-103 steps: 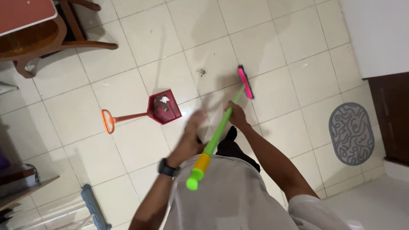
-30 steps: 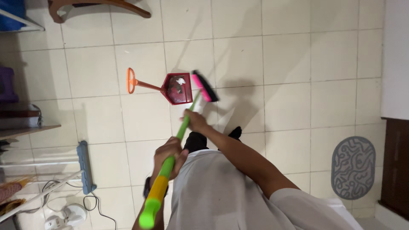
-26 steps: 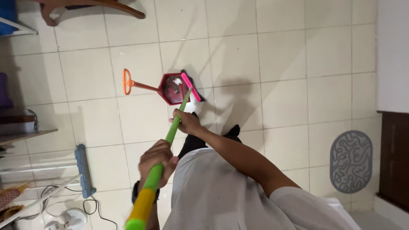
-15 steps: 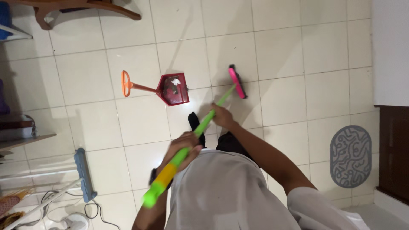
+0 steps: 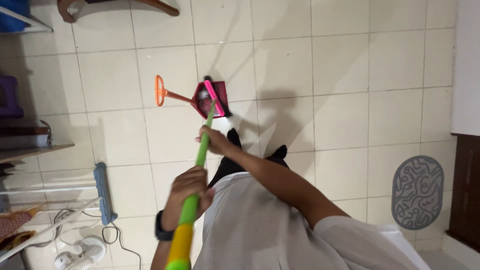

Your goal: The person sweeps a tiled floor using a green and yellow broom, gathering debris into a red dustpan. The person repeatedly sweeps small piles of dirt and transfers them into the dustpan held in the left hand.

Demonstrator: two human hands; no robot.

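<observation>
I hold a broom with a green and yellow handle [image 5: 192, 202] in both hands. My left hand [image 5: 186, 191] grips it low on the shaft, near the yellow part, with a dark watch on the wrist. My right hand [image 5: 214, 141] grips it farther up the shaft. The pink broom head [image 5: 212, 95] lies over the red dustpan [image 5: 218, 98] on the pale tiled floor. The dustpan's orange handle [image 5: 165, 93] points left. Dirt and a white scrap show inside the pan.
An oval grey patterned mat [image 5: 417, 185] lies at the right by a dark wooden door. A blue mop head [image 5: 104, 192], white rods, a cable and a small white fan [image 5: 75, 252] are at the lower left. Chair legs [image 5: 120, 6] show at the top left.
The broom head swept left from the bare tile right of the dustpan onto the pan. Both hands followed, swinging the handle leftward.
</observation>
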